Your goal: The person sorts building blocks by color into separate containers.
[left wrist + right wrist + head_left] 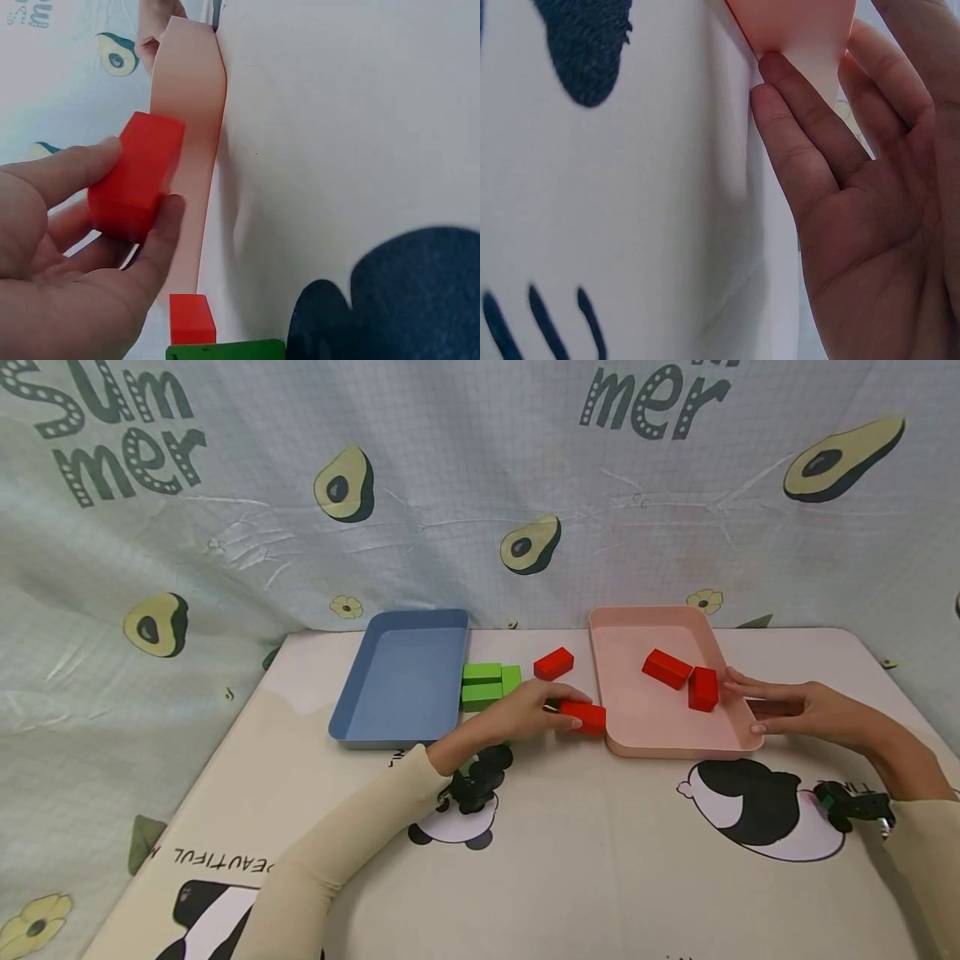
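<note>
My left hand (pixel 528 710) pinches a red block (pixel 587 717) between thumb and fingers, close by the left wall of the pink tray (pixel 667 745). In the left wrist view the held block (pixel 142 169) is tilted in front of the tray's side (pixel 196 82). Inside the tray lie two other red blocks, one slanted (pixel 666 668) and one beside it (pixel 703 689). My right hand (pixel 813 714) is at the tray's right side, and its extended fingertips (pixel 772 97) touch the wall there. A loose red block (pixel 553 664) sits beyond my left hand.
A blue tray (pixel 397 745) stands to the left with nothing in it. Several green blocks (pixel 482 695) are grouped beside its right wall, partly behind my left hand. A patterned cloth (pixel 450 543) hangs along the table's back edge.
</note>
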A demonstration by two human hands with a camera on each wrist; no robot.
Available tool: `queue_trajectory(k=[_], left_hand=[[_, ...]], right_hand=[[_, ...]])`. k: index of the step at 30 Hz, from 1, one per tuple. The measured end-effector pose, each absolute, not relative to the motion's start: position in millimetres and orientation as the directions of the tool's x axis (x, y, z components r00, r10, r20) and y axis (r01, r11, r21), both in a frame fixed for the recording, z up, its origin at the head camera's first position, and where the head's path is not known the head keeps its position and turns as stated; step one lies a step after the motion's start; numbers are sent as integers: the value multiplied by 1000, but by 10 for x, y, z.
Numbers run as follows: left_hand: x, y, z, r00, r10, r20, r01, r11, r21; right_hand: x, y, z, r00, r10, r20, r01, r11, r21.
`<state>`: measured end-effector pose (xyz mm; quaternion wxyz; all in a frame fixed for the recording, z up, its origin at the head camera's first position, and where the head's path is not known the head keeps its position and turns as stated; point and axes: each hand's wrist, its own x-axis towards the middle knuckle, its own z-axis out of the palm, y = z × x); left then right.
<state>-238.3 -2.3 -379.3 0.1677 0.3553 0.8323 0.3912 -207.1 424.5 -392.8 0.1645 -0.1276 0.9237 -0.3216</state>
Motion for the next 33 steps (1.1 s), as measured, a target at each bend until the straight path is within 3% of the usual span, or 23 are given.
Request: queue_trajectory(k=[6,11,21,33], left_hand=[[-2391,-10,-3803,-771,636,37,366,394,843],[-2377,8,-3775,-799,600,41,325,374,869],[-2385,31,-3772,-765,636,96,367,309,878],[-2395,58,-3731,-775,616,141,397,301,867]], right_hand=[[-2077,4235,-3925,-916,-331,-226,-120,764,-634],[-2093,4235,-3919,-915,-335,-226,-126,768,-628],[-2054,4266,-3944,-915,-371,-161,-196,754,-627],[-2062,4271,-3951,-915,-363,-173,-190,770,-610]])
